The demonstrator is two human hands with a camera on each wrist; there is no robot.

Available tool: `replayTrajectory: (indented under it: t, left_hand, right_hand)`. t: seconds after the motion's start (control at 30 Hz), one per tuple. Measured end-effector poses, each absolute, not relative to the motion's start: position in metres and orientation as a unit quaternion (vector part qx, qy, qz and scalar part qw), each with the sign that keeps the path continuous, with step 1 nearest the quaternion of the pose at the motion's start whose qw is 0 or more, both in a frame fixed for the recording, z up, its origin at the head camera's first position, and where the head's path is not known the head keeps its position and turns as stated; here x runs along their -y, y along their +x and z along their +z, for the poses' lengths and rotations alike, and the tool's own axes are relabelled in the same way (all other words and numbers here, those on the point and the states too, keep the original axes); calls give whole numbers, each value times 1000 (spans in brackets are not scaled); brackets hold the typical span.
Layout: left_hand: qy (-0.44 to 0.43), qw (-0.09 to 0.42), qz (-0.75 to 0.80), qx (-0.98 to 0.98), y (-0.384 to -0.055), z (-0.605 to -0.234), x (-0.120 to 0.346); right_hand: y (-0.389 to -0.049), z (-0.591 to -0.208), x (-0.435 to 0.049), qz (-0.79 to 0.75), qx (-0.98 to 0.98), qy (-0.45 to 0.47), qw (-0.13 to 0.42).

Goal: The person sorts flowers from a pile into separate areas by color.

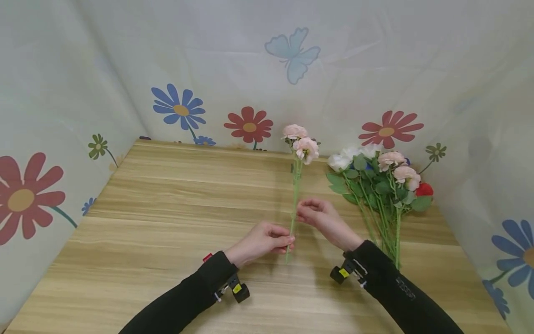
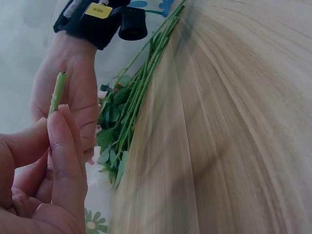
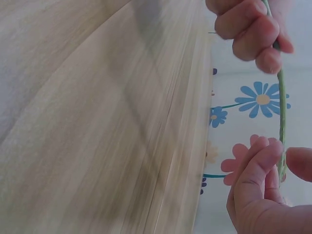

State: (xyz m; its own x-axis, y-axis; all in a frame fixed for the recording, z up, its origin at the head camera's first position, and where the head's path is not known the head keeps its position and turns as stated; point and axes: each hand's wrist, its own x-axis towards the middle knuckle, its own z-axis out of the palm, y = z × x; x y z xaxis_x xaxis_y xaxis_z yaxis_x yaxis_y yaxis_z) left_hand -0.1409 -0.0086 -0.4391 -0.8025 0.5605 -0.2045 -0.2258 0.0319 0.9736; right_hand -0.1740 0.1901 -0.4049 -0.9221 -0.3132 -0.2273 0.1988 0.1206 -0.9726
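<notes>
Pink flower stem [image 1: 295,190]: centre of the frame, a little right, held nearly upright above the desk [image 1: 167,208], its two pale blooms at the top.

Left hand [image 1: 267,241]: pinches the stem near its foot, thumb against fingers. Cut end [image 2: 58,87] pokes out free in the left wrist view. So low a grip probably spares the petals.

Right hand [image 1: 327,220]: fingers curled, thumb and fingertips nearly closed about the stem higher up; firmness cannot be told. Two points of hold likely steady a thin, whippy stalk.

Right of frame: pile of flowers [image 1: 371,188], pink, white and red heads toward the top, stalks toward the bottom. Laid so, stalks presumably lie handy and blooms unpressed.

Beyond, upper frame: pale curtain [image 1: 354,69] printed with daisies and a butterfly [image 1: 294,54].
</notes>
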Motion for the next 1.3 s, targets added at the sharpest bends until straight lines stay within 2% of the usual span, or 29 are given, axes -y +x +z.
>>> replayTrajectory:
  t: [0.4,0.9,1.3]
  left_hand:
    - [137,258,641,-710,-126,-434,53]
    - [93,206,583,-780,-111,-432,159]
    - [22,205,538,-817,-107,-433,229]
  right_hand:
    - [-169,-408,-204,-662,-730,-13,168]
    - [-158,-413,-232,-649,-746,-18,151]
    - [-157,-418,-242,-647,-748,-11,150]
